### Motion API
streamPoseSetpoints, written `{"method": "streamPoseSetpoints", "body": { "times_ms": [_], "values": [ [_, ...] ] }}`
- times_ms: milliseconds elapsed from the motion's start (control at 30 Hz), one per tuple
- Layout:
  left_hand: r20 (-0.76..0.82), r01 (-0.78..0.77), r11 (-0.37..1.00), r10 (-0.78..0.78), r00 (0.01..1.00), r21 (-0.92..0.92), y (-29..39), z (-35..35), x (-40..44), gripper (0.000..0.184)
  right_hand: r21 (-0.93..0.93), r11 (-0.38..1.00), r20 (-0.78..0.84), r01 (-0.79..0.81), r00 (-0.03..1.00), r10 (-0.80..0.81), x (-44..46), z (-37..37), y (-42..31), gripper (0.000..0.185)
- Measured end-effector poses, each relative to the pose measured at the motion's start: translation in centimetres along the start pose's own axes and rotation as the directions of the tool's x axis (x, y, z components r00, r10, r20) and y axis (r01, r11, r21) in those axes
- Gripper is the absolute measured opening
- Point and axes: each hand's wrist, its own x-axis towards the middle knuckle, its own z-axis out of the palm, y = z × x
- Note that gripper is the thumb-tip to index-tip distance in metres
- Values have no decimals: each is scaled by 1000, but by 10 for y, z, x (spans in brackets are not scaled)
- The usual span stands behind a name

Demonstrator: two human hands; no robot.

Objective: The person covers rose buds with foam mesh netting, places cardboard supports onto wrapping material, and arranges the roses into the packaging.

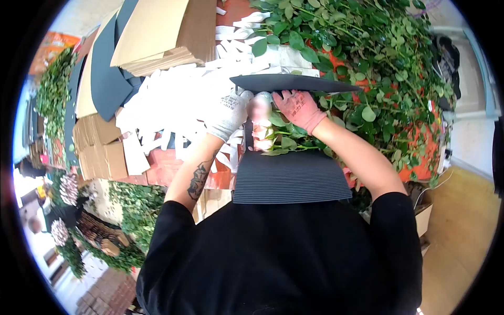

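A black corrugated cardboard sheet [292,181] lies in front of me, its near end close to my body. Its far part is a raised black flap [294,82], seen nearly edge-on. Pale pink roses [263,134] lie on the sheet between my hands, heads toward the left and leafy stems to the right. My left hand [229,114], in a whitish glove, closes at the flap's left end beside the rose heads. My right hand [300,110], in a pink-red glove, has its fingers bent against the flap's lower edge, over the stems. Some fingertips are hidden.
Many white paper sleeves [163,100] are spread to the left. Behind them stands a stack of brown cardboard sheets [157,37], with folded cardboard [100,149] at left. Leafy rose stems [362,63] heap over the red table covering [420,149] at right.
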Motion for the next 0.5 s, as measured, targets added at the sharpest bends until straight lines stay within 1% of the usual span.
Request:
{"method": "streamPoseSetpoints", "body": {
  "times_ms": [33, 67, 100, 133, 167, 200, 267, 300, 333, 367, 400, 433, 467, 500],
  "values": [
    [15, 66, 997, -66, 998, -25, -2, 1, -1, 12, 6, 1000, -43, 7, 999, -7, 0, 1, 0, 31],
    [30, 134, 990, -132, 991, -51, -2, 3, -2, 11, 12, 1000, -41, -16, 999, 17, 0, 3, 0, 31],
    [41, 117, 992, -115, 993, -52, -1, 0, -3, 11, 3, 1000, -115, -5, 993, 5, 1, 4, 1, 25],
    [-7, 84, 995, -85, 996, -54, -1, -4, -4, 11, -12, 1000, -187, 9, 982, -11, 0, 4, 1, 20],
    [-57, 54, 997, -57, 997, -53, -1, -11, -4, 10, 26, 1000, -210, -7, 978, 12, 0, 3, 0, 20],
    [93, 144, 987, -137, 986, -74, -3, -19, -3, 15, 26, 999, -210, -20, 977, 24, 0, 0, -2, 20],
    [-59, 15, 973, -30, 998, -230, -21, -16, -10, 18, 40, 997, 40, -63, 997, 61, 3, -7, -4, 28],
    [-55, 8, 974, -21, 998, -228, -17, -19, -8, 18, 27, 999, -3, -32, 999, 32, 3, -4, -2, 27],
    [19, 46, 975, -42, 999, -218, -12, -21, -9, 19, 30, 999, 1, -36, 999, 36, 0, -3, -3, 27],
    [88, 80, 976, -63, 994, -203, -8, -24, -8, 21, 14, 1000, -35, -27, 999, 28, 0, -1, -2, 27],
    [85, 81, 977, -65, 994, -197, -4, -28, -6, 21, -4, 1000, -76, -14, 997, 13, 2, -2, -1, 27],
    [100, 68, 987, -53, 994, -146, 2, -31, -6, 22, -2, 1000, -81, -7, 997, 7, 3, -3, -1, 27],
    [116, 55, 994, -44, 992, -96, 6, -31, -7, 23, -8, 1000, -28, -25, 999, 25, 3, -5, -3, 28],
    [176, 53, 997, -44, 983, -47, 8, -30, -4, 23, -14, 999, 24, -42, 999, 42, 3, -6, -3, 30]
  ]
}}
